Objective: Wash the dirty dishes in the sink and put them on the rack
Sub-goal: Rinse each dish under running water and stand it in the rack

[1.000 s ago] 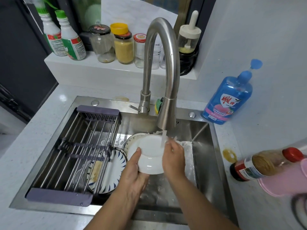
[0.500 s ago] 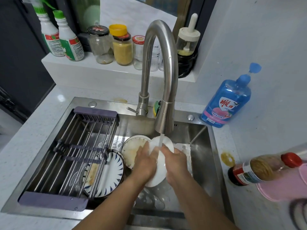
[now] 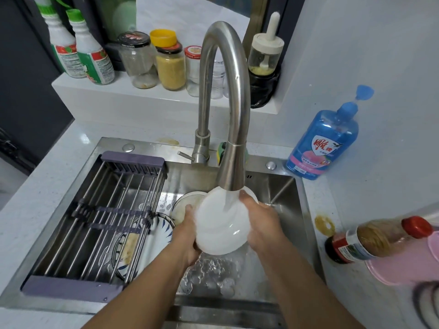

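A person holds a white bowl [image 3: 221, 230] over the sink [image 3: 288, 193], right under the spout of the faucet [image 3: 225, 96]. Water [image 3: 227, 201] runs from the spout onto the bowl and splashes into the basin below. The left hand [image 3: 186, 237] grips the bowl's left side, thumb up at the edge and fingers curled beneath. The right hand [image 3: 263, 225] clasps the right side, with its thumb on the rim close to the spout. The bowl is tilted; blur hides which face is turned up.

A metal rack [image 3: 95, 217] with purple ends spans the left part of the sink. Beneath its bars lies a blue-patterned plate [image 3: 161, 230] with yellowish residue. Just behind the left hand a second dirty dish [image 3: 187, 201] rests in the basin.

On the bench at the right stand a blue soap bottle [image 3: 323, 143] and, nearer, a red-capped bottle [image 3: 380, 236] lying on its side against a pink object [image 3: 403, 267]. Jars [image 3: 169, 65] and two spray bottles [image 3: 78, 51] line the shelf behind the faucet.
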